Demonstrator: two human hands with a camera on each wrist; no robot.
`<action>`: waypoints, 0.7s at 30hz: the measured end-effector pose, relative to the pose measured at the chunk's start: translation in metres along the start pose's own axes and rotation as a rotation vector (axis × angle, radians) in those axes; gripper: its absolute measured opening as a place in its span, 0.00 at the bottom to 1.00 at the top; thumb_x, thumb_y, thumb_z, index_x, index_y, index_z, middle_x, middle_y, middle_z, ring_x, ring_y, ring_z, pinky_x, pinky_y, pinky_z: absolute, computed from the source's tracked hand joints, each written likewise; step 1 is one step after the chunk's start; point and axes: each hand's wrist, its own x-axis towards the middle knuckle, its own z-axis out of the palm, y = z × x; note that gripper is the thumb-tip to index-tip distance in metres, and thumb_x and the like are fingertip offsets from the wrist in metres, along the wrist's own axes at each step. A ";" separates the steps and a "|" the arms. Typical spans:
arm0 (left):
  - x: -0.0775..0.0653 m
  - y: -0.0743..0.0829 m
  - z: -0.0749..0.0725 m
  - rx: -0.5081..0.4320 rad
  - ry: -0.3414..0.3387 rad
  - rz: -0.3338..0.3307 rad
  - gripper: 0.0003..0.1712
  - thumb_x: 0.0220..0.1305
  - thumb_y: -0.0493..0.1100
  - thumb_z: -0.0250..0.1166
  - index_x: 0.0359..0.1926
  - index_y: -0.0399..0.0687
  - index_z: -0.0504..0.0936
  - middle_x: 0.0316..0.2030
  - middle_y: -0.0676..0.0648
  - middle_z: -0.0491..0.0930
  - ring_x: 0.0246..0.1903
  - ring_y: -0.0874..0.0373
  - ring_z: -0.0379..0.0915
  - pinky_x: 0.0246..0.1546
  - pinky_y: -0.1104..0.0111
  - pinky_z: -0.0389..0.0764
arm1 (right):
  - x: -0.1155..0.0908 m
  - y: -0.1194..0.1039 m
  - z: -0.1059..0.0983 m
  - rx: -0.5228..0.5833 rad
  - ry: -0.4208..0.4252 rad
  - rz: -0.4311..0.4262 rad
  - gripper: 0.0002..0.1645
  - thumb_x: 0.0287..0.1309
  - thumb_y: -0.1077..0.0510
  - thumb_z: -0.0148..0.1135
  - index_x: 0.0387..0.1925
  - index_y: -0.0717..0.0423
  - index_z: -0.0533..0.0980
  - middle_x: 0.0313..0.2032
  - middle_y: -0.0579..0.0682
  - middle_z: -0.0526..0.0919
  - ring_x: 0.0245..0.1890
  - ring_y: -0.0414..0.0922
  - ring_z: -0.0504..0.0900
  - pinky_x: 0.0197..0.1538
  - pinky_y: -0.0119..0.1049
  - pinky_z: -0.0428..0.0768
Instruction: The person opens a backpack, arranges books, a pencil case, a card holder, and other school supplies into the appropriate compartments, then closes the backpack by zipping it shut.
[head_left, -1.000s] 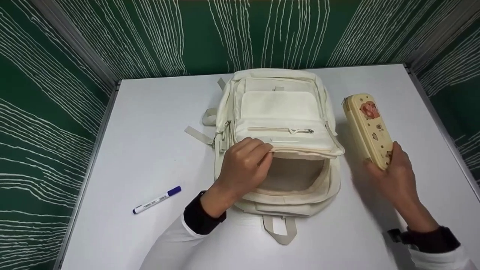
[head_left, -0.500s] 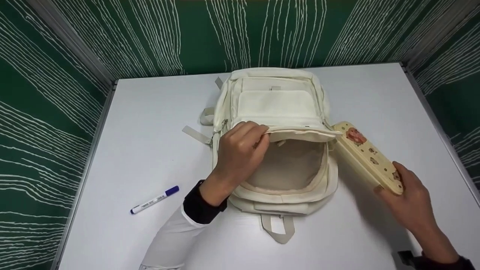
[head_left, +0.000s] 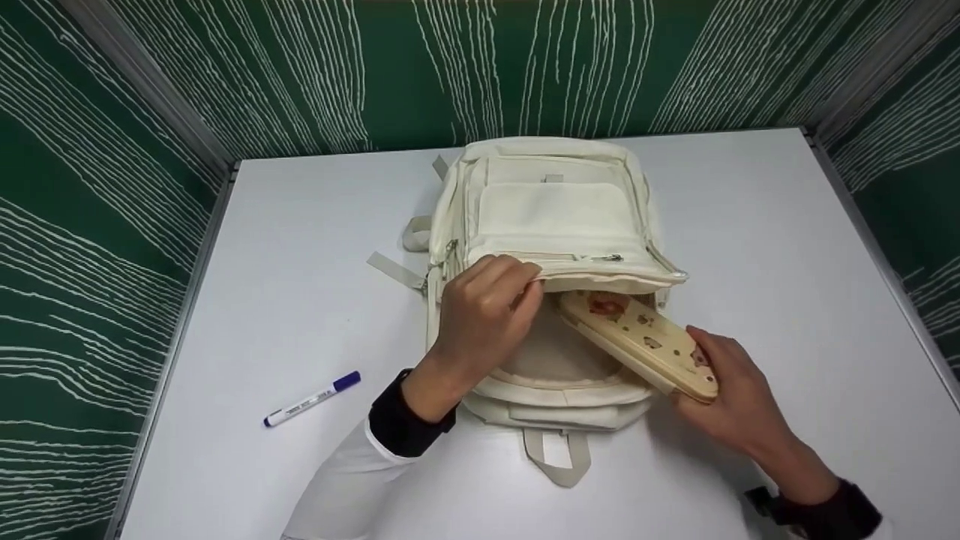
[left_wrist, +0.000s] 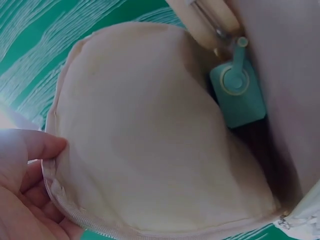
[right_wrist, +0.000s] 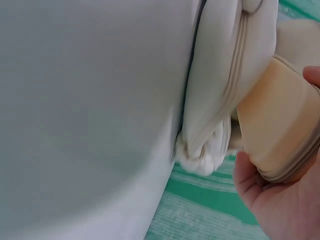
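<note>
A cream backpack [head_left: 559,210] lies on the table with its front compartment unzipped. My left hand [head_left: 484,319] pinches the edge of the raised flap [left_wrist: 135,115], thumb on the lining side in the left wrist view. My right hand [head_left: 731,394] grips the near end of a pale yellow zippered pencil case [head_left: 645,341] with cartoon prints. The far end of the case reaches in under the flap, and its tip is hidden there. In the right wrist view the pencil case [right_wrist: 280,120] slants past the side of the bag. Inside the bag sits a teal, lid-like thing [left_wrist: 237,95] with a dark part below.
A white marker with a purple cap [head_left: 311,400] lies on the white table [head_left: 300,255], left of the bag. The bag's carry loop [head_left: 559,476] points toward the near side. Green walls with white streaks [head_left: 510,75] enclose the table behind and at both sides.
My right hand has brought the pencil case from the bag's right side leftward into the opening. My left hand lifted the flap higher, then it came down slightly.
</note>
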 end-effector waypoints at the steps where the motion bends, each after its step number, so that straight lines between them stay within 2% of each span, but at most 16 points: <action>1: -0.001 0.001 0.000 -0.001 -0.007 0.003 0.05 0.57 0.27 0.69 0.33 0.38 0.88 0.27 0.47 0.84 0.28 0.55 0.81 0.31 0.67 0.82 | 0.004 -0.002 0.003 -0.001 -0.007 -0.024 0.53 0.37 0.66 0.75 0.71 0.67 0.69 0.59 0.64 0.78 0.56 0.53 0.74 0.53 0.29 0.64; 5: -0.008 0.003 0.001 0.002 -0.034 0.023 0.05 0.57 0.28 0.70 0.33 0.39 0.88 0.27 0.47 0.85 0.27 0.55 0.80 0.31 0.68 0.81 | 0.018 -0.010 0.015 0.011 -0.047 -0.078 0.54 0.38 0.65 0.75 0.72 0.66 0.68 0.61 0.62 0.79 0.59 0.54 0.74 0.55 0.39 0.68; 7: -0.013 0.004 0.001 0.004 -0.045 0.033 0.04 0.57 0.29 0.70 0.33 0.40 0.88 0.28 0.47 0.85 0.28 0.55 0.81 0.31 0.68 0.81 | 0.025 -0.013 0.022 0.027 -0.067 -0.078 0.54 0.41 0.64 0.76 0.74 0.63 0.66 0.62 0.60 0.78 0.60 0.55 0.74 0.56 0.44 0.69; 9: -0.019 0.005 0.002 0.009 -0.048 0.034 0.04 0.57 0.29 0.70 0.33 0.40 0.88 0.27 0.48 0.85 0.27 0.55 0.80 0.31 0.68 0.81 | 0.032 -0.017 0.028 0.058 -0.073 -0.051 0.55 0.45 0.63 0.76 0.76 0.61 0.64 0.63 0.59 0.77 0.61 0.55 0.74 0.57 0.45 0.70; 12: -0.026 0.006 0.001 0.018 -0.047 0.025 0.04 0.56 0.29 0.70 0.32 0.40 0.88 0.27 0.48 0.84 0.28 0.55 0.80 0.31 0.67 0.81 | 0.042 -0.020 0.036 0.128 -0.076 0.013 0.54 0.49 0.63 0.78 0.76 0.59 0.62 0.63 0.57 0.76 0.61 0.53 0.75 0.58 0.37 0.70; 15: -0.033 0.008 0.001 0.029 -0.048 0.013 0.05 0.56 0.30 0.70 0.32 0.41 0.89 0.27 0.49 0.84 0.29 0.56 0.80 0.31 0.67 0.81 | 0.050 -0.022 0.042 0.180 -0.055 0.071 0.47 0.50 0.63 0.79 0.71 0.59 0.67 0.60 0.55 0.80 0.58 0.48 0.78 0.54 0.26 0.70; 18: -0.039 0.010 0.001 0.036 -0.055 0.007 0.05 0.56 0.30 0.70 0.32 0.42 0.89 0.27 0.50 0.84 0.29 0.56 0.80 0.31 0.67 0.81 | 0.058 -0.021 0.050 0.219 -0.016 0.079 0.36 0.53 0.66 0.78 0.63 0.62 0.74 0.54 0.55 0.84 0.54 0.42 0.80 0.51 0.21 0.73; 21: -0.045 0.012 0.001 0.039 -0.060 0.008 0.05 0.56 0.30 0.71 0.32 0.42 0.89 0.27 0.50 0.84 0.29 0.56 0.80 0.30 0.67 0.80 | 0.064 -0.018 0.057 0.292 0.024 0.058 0.31 0.54 0.69 0.76 0.60 0.65 0.77 0.51 0.55 0.85 0.52 0.33 0.80 0.51 0.21 0.74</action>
